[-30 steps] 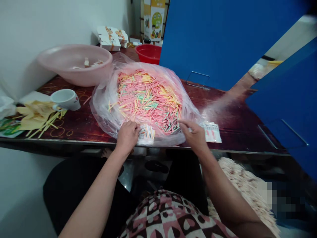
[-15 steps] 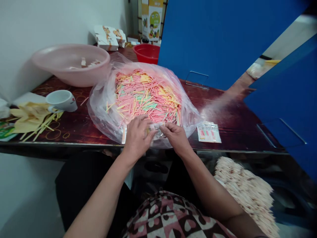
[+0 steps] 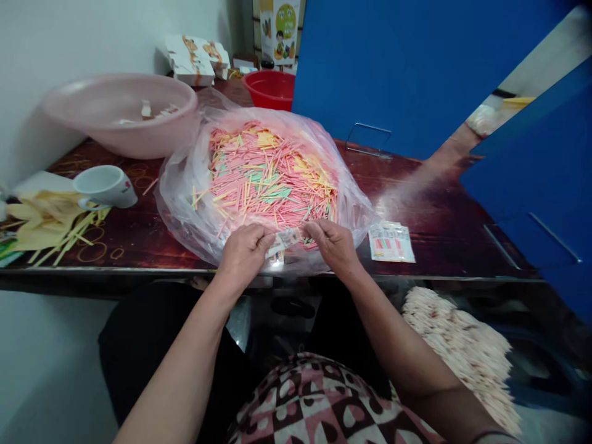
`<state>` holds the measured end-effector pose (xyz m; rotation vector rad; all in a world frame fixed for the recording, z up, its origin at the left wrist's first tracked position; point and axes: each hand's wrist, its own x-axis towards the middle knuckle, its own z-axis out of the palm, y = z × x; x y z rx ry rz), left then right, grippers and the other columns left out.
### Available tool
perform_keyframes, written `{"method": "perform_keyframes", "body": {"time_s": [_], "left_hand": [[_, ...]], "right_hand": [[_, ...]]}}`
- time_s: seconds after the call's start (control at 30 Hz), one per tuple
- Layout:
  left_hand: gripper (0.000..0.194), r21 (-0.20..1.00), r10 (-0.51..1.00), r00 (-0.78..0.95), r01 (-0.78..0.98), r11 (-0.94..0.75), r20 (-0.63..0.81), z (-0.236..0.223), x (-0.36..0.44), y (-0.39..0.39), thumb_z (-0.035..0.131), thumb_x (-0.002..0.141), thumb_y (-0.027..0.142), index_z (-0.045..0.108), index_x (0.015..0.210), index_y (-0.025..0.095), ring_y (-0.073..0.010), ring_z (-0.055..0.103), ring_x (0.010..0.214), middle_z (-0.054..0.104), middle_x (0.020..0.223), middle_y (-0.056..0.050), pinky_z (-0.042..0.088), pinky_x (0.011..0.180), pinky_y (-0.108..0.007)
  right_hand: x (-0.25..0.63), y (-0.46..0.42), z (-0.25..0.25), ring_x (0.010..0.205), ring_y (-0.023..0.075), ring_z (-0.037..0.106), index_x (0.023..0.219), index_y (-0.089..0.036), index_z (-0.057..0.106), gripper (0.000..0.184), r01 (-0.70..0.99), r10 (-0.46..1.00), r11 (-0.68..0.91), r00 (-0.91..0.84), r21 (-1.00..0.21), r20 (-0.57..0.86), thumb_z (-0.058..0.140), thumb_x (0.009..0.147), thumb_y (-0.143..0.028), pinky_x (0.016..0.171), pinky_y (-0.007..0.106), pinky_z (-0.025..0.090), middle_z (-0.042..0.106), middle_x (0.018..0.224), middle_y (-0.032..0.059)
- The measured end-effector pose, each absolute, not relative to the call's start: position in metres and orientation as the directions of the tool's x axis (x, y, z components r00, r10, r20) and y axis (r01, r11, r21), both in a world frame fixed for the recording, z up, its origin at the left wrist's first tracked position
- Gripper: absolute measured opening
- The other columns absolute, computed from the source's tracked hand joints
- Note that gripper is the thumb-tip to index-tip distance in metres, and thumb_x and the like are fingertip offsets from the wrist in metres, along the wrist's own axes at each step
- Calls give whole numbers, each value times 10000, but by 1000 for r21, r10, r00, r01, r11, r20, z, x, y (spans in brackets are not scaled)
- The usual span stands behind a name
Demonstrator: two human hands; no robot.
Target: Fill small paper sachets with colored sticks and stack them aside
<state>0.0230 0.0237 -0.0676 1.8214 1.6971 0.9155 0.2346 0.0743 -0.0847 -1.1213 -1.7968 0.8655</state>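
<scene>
Head view. The left hand (image 3: 245, 253) and right hand (image 3: 330, 246) sit at lower centre, by the near table edge, both closed narrow on a small printed paper packet (image 3: 284, 242). Each hand pinches one end, and the packet spans the short gap between them. Both hands are over the near side of a clear plastic bag (image 3: 178, 213), which lies open on a dark red wooden table (image 3: 439, 246) and holds a loose heap of pink, yellow and green sticks (image 3: 266, 179). A second printed packet (image 3: 391, 242) lies flat on the table just right of the bag, apart from the right hand. At upper left stands a pink plastic basin (image 3: 120, 111) containing a few pale scraps. Below it, a white mug (image 3: 106, 187) lies on its side beside yellow strips (image 3: 46, 222). A red bowl (image 3: 271, 89) stands at top centre, just behind the bag. Pale sticks (image 3: 462, 351) are massed at lower right, below the table edge.
</scene>
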Motion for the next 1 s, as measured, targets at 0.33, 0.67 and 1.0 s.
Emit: {"method": "perform_keyframes", "body": {"time_s": [0.33,0.67,1.0], "left_hand": [[194,416,929,331,830,-371,168,-81,27,24,554,964,207,726,874,191,-314,634,1266,685,1416,-100,476,1069,-536],[197,472,930,325,802,-367,171,-90,16,28,557,973,265,732,911,201,-288,686,1130,769,1185,-99,490,1033,-501],[239,602,926,301,704,-376,227,-93,15,35,562,945,271,665,740,206,-253,691,1048,782,1087,-88,487,1008,-446]], "right_hand": [[244,63,-117,863,204,673,968,-180,794,220,653,823,568,-462,-501,331,586,989,-248,783,293,498,731,891,90],[243,73,-105,881,187,655,981,-193,805,192,614,839,524,-492,-590,232,614,973,-203,816,294,504,708,885,66],[209,99,-70,1078,272,654,1139,-141,717,237,771,774,625,-633,-123,-34,547,1025,-261,906,344,486,698,1135,165]]}}
